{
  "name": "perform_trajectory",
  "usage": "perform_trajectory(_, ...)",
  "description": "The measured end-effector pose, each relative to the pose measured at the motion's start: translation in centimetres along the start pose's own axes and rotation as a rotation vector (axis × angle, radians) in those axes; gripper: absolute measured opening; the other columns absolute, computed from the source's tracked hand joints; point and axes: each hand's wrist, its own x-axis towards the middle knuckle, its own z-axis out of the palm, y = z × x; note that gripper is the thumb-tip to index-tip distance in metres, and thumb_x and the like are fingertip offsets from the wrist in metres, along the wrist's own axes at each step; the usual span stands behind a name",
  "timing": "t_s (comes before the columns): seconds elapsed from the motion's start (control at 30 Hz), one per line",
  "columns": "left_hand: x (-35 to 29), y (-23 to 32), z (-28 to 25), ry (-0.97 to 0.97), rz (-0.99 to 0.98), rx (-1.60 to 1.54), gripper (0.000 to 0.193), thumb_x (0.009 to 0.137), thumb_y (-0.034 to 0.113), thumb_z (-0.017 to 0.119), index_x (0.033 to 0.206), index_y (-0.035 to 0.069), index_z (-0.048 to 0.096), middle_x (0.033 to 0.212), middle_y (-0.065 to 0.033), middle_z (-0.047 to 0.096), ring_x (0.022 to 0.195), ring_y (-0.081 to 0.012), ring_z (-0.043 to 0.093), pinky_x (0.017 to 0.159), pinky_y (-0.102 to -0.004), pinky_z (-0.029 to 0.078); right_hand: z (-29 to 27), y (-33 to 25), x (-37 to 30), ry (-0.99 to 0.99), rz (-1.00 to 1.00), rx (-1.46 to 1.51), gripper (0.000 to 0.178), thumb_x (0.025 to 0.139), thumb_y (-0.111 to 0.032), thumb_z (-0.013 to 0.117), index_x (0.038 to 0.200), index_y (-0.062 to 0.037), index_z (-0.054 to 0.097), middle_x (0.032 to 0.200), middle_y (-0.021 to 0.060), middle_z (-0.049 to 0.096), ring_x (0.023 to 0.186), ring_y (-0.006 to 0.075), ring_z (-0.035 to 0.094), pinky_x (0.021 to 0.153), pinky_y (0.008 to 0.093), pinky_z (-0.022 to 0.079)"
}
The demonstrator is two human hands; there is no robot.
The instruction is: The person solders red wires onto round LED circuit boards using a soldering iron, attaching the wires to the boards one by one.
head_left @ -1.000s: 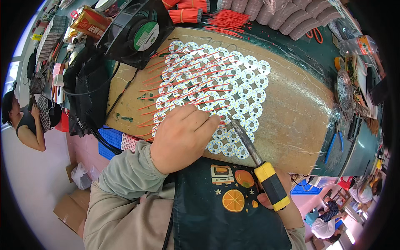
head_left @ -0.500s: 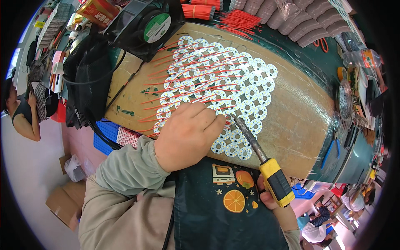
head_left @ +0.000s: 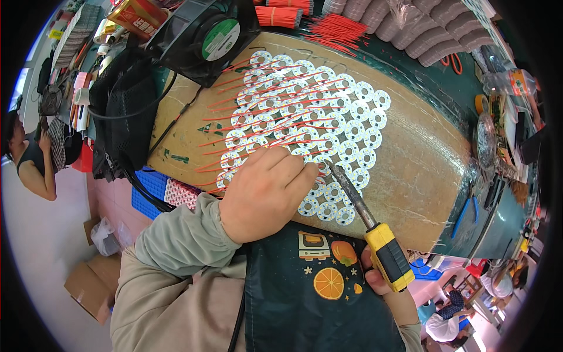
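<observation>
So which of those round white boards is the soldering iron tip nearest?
The round white LED board just right of the left hand's fingertips, in the lower rows; the soldering iron tip points at it.

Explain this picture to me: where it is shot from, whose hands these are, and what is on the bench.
One wide fisheye camera on the person's head looks down, so straight edges bend. No machine here: both bare hands are the wearer's own. The left hand lies flat on a panel of small round white boards with thin red wires, set on a brown work board. The right hand grips the yellow handle of a soldering iron, its tip at the round boards. A black fan stands behind.
</observation>
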Motion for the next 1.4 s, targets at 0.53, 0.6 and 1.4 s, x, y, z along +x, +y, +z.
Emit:
perform_trajectory(0.53, -0.4, -0.1, 0.3, 0.045, 0.038, 0.032, 0.036, 0.066, 0.001, 0.069, 0.102, 0.002, 0.070, 0.087, -0.0051, 0.062, 0.074, -0.0211, 0.061, 0.065, -0.0348, 0.047, -0.2, -0.6, 0.4, -0.054, -0.013, -0.161, 0.055, 0.075, -0.067, 0.073, 0.074, -0.0129, 0.064, 0.067, 0.0017, 0.062, 0.058, 0.0238, 0.062, 0.053, 0.0342, 0.047)
perform_trajectory(0.6, -0.4, -0.2, 0.4, 0.049, 0.033, 0.029, 0.036, 0.066, 0.001, 0.069, 0.102, 0.002, 0.070, 0.086, -0.0052, 0.062, 0.074, -0.0211, 0.061, 0.065, -0.0345, 0.047, -0.2, -0.6, 0.4, -0.056, -0.008, -0.161, 0.055, 0.075, -0.067, 0.073, 0.074, -0.0129, 0.064, 0.067, 0.0021, 0.062, 0.058, 0.0245, 0.062, 0.053, 0.0343, 0.047)
perform_trajectory(1.4, 0.1, -0.3, 0.1, -0.036, 0.019, 0.006, 0.030, 0.069, -0.001, 0.069, 0.100, 0.002, 0.071, 0.088, -0.0061, 0.063, 0.074, -0.0223, 0.061, 0.065, -0.0345, 0.049, -0.7, 0.9, 0.2, -0.075, -0.098, -0.154, 0.050, 0.077, -0.056, 0.079, 0.085, -0.0095, 0.064, 0.068, 0.0022, 0.064, 0.058, 0.0222, 0.064, 0.053, 0.0324, 0.048)
